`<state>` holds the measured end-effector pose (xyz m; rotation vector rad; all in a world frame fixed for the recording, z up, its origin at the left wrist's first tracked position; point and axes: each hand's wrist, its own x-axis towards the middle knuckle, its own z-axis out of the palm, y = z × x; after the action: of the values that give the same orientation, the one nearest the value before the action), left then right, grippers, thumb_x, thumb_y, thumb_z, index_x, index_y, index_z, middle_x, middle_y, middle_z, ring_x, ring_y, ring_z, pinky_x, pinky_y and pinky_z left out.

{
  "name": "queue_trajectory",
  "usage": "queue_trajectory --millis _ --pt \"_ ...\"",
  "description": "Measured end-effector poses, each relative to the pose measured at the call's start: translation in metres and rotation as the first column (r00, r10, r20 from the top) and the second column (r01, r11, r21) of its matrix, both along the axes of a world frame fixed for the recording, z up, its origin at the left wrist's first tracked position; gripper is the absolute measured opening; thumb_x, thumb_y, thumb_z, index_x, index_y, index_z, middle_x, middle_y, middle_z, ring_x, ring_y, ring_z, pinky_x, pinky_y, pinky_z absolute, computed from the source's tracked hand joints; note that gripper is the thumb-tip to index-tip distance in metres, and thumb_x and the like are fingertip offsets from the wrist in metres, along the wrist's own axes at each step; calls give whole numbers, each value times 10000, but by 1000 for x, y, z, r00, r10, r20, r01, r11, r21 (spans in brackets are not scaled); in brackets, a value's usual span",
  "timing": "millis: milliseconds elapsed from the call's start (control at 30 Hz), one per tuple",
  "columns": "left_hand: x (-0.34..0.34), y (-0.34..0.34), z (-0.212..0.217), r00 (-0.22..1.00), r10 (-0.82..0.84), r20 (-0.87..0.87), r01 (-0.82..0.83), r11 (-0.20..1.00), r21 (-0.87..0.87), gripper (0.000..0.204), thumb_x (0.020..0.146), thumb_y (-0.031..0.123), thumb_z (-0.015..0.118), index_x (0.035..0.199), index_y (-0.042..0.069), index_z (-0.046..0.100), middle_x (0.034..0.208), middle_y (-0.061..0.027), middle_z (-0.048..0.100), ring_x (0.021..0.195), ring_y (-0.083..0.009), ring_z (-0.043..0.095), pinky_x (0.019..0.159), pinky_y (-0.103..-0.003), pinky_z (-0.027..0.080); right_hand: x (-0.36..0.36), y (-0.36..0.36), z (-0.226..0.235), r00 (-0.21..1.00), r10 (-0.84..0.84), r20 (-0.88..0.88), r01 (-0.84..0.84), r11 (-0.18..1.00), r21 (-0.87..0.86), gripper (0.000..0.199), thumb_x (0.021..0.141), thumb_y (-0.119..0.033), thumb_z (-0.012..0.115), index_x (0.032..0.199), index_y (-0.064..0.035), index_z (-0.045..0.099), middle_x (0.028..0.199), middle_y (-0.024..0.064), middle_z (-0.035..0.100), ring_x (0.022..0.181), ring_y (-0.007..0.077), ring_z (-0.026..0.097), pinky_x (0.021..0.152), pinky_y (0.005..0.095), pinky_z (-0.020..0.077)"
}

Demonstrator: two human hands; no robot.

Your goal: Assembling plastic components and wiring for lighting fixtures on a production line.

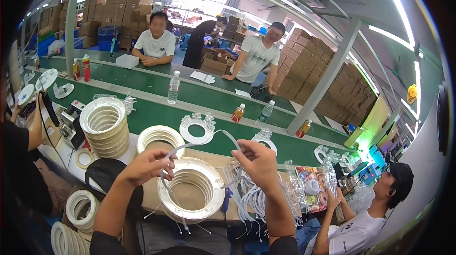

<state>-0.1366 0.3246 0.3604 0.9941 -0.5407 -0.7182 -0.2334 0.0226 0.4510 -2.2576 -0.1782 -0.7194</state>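
Note:
My left hand (146, 164) and my right hand (258, 161) each pinch one end of a thin grey-white flexible strip (209, 137) that arcs between them. The strip hangs above a stack of white ring-shaped parts (191, 193) on the brown workbench (221, 159) in front of me. Thin wires trail down from the stack. A bundle of white cables (251, 200) lies just under my right wrist.
Two more stacks of white rings (105, 126) (160, 138) stand to the left, with others low left (80, 210). A green conveyor belt (156, 117) carries bottles and clear ring parts. A seated person (365, 221) works at my right, another at my left; cardboard boxes are stacked behind.

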Motion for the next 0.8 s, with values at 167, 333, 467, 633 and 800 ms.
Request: queue_trajectory --millis 167,333,467,633,800 --pt "-5 4 0 807 328 492 -500 823 271 242 943 81 648 1147 -48 625 872 -113 689 733 -163 699 674 -286 581 1 -8 -10 998 -38 42 41 996 -78 239 822 -65 781 1035 20 714 790 89 703 696 124 674 652 253 558" --pt "-8 4 12 614 378 693 -733 599 323 250 892 39 675 1119 -65 671 815 -124 698 624 -182 698 565 -281 548 3 -16 -27 994 -77 72 93 960 -262 208 807 -127 784 977 -14 742 778 118 707 656 176 692 618 286 556" --pt "-6 7 9 361 97 928 -845 455 281 216 859 127 693 1048 24 721 835 -198 692 646 -319 688 614 -390 536 5 -20 -40 995 -95 7 90 904 -418 168 838 -189 727 913 -41 754 790 137 712 680 274 697 632 358 553" --pt "-4 7 -1 275 -42 960 -861 433 266 207 851 165 698 1012 36 725 826 -189 698 762 -346 683 701 -422 521 6 -19 -45 988 -118 -103 44 839 -542 163 838 -211 700 875 -64 762 767 147 703 700 326 686 656 400 550" --pt "-10 6 -1 372 -66 926 -831 421 364 198 850 180 689 977 32 724 813 -197 691 771 -376 669 704 -444 513 3 -17 -50 984 -112 -137 20 842 -538 168 838 -227 698 901 -86 763 744 156 695 681 345 678 650 424 543"
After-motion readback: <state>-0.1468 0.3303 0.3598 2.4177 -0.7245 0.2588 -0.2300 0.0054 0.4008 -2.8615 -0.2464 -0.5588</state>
